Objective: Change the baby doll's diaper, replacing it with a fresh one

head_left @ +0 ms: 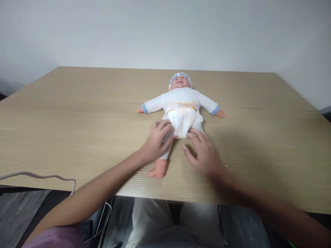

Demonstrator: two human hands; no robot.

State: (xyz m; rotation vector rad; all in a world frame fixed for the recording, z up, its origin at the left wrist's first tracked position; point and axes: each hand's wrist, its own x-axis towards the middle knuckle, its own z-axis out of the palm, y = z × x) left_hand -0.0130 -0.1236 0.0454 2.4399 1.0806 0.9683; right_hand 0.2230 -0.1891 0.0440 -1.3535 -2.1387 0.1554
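On the pale wooden table [90, 134], a white-clothed baby doll [181, 94] lies face-up, head far, seemingly so its white, orange-printed diaper [182, 120] faces both hands: the left hand [157, 139] curls at its left edge, grip unclear, while the right hand [205, 151], thumb apart, touches its right edge loosely.

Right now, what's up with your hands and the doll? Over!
Left hand, right hand at the diaper's leg edges. Doll face-up on table, arms spread. Pale cable off left, apart from doll.

Soft light, slightly smeared detail, diffuse shadow [243, 155] (right side) on table [77, 137]
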